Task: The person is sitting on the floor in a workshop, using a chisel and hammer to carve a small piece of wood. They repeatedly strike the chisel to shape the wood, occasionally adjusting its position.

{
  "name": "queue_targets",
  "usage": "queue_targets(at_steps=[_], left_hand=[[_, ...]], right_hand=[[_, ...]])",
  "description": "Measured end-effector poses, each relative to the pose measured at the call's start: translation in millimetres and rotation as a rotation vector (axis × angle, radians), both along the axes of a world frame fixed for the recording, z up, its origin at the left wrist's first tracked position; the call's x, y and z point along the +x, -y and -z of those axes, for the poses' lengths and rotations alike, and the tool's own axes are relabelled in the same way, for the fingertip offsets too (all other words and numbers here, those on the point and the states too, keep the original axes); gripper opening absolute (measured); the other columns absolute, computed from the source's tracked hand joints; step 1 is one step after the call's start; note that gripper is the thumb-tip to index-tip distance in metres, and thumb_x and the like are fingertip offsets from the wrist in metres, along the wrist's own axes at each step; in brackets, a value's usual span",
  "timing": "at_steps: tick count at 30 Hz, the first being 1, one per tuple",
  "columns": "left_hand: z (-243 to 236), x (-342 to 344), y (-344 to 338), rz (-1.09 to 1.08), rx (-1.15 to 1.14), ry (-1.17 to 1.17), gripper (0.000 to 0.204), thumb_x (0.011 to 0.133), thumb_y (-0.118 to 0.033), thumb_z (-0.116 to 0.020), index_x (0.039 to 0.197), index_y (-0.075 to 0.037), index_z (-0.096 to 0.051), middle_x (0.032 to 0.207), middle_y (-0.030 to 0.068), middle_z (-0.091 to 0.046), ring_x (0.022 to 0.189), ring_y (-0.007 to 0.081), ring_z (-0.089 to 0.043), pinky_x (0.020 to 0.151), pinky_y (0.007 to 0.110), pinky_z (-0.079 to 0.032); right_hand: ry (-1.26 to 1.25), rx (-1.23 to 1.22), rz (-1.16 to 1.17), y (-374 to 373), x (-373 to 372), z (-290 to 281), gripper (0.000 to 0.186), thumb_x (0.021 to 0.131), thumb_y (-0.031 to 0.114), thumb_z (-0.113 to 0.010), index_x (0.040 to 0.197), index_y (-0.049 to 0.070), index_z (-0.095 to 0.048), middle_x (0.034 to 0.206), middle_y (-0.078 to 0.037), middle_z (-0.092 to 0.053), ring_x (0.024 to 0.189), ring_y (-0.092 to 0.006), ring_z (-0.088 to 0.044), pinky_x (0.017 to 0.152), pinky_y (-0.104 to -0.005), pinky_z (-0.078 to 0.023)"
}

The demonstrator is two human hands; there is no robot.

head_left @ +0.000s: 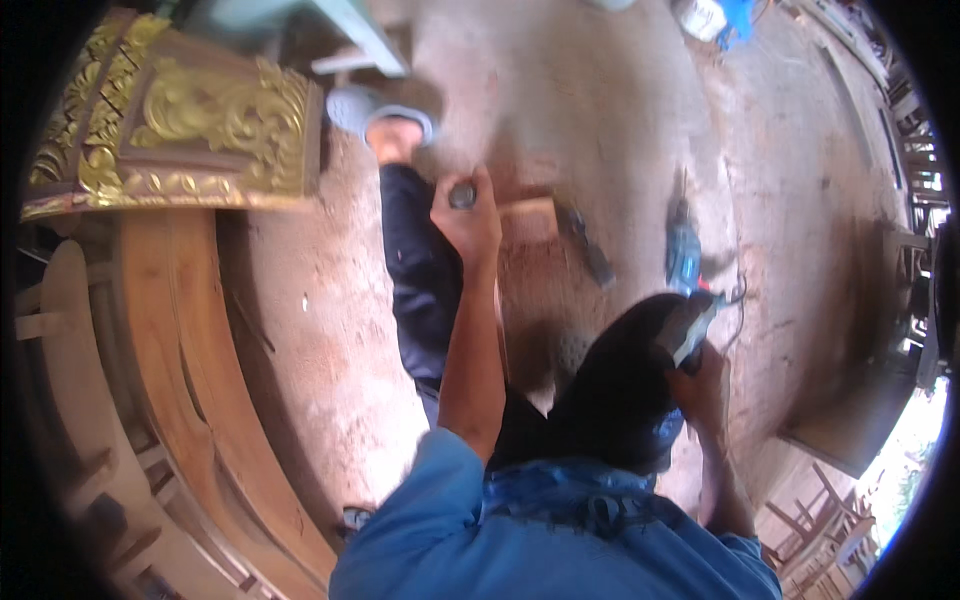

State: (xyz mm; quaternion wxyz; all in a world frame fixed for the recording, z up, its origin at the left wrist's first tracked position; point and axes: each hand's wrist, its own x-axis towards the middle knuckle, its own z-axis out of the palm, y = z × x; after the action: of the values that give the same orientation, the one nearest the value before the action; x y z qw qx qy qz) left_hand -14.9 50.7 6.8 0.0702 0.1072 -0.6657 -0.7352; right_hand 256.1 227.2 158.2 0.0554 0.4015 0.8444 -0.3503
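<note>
My left hand (468, 225) is closed in a fist around an upright handle (462, 195); only its round, dark top end shows, and the rest is hidden beneath the fist. Just to the right of that hand, low down, lies a reddish wooden block (528, 220). My right hand (702, 380) grips a hammer (684, 335) with a blocky grey head, raised over my right knee; its handle is mostly covered by the fingers. Beside the wooden block, a dark elongated tool (587, 246) rests on the floor. The picture is somewhat blurred.
A blue-green power drill (685, 250) with a cord lies on the floor at right. Carved, gilded wooden furniture (220, 115) and long wooden planks (170, 330) stand at left. Far off is a white bucket (700, 18). Wooden frames (820, 525) stand at lower right.
</note>
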Motion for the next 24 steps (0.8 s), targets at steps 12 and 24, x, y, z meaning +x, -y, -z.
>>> queue_targets(at_steps=[12,24], left_hand=[[-9.1,-8.9,-3.3,-0.034,-0.094,0.012,0.015,0.091,-0.008,-0.072,0.087,0.002,-0.063,0.083,0.0060,-0.062,0.071,0.0086,-0.056,0.061,0.026,-0.045],[-7.4,-94.5,-13.8,0.076,-0.286,0.068,0.035,0.078,-0.023,-0.086,0.079,0.004,-0.064,0.069,0.0059,-0.061,0.063,0.0164,-0.055,0.062,0.035,-0.047]], right_hand=[[0.122,-0.118,-0.050,0.8,-8.9,-9.5,0.028,0.081,0.016,-0.075,0.100,-0.003,-0.069,0.079,-0.021,-0.072,0.074,-0.0340,-0.073,0.067,-0.0429,-0.055],[-0.066,-0.040,-0.062,2.6,-9.3,-9.2,0.029,0.081,0.014,-0.075,0.106,0.000,-0.069,0.077,-0.021,-0.071,0.073,-0.0363,-0.073,0.064,-0.0407,-0.055]])
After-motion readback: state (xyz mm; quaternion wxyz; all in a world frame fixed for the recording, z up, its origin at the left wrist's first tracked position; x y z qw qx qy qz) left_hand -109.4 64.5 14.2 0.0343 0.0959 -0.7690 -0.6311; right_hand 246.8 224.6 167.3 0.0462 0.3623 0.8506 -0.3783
